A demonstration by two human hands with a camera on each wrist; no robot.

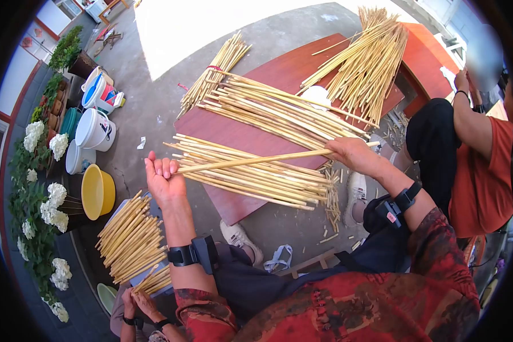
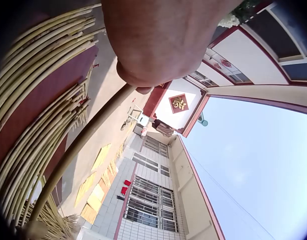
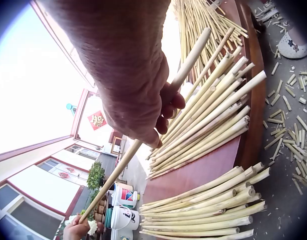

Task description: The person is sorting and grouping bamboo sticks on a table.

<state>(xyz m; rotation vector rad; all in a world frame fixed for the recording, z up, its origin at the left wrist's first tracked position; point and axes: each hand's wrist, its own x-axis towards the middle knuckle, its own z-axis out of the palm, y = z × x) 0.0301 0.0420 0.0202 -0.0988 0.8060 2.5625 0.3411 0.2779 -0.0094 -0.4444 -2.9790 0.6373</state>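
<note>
One long pale stalk (image 1: pixel 256 161) is held slantwise between both hands, above a row of similar stalks (image 1: pixel 251 179) on the red-brown table (image 1: pixel 228 206). The left hand (image 1: pixel 168 181), palm turned up and fingers curled, grips its left end; in the right wrist view that hand (image 3: pixel 76 229) is small at the stalk's far end. The right hand (image 1: pixel 353 155) has its fingers round the stalk near the thicker end, which juts out past the hand. In the left wrist view the back of the left hand (image 2: pixel 153 45) hides most of its fingers.
A second row of stalks (image 1: pixel 279 108) lies behind, with a tied bundle (image 1: pixel 214 74) and a large heap (image 1: pixel 370 62) beyond. Buckets (image 1: pixel 96 130) and a yellow basin (image 1: pixel 98 192) stand left. Another person's hands (image 1: pixel 139 302) hold stalks at lower left; someone in orange (image 1: pixel 484 182) sits right.
</note>
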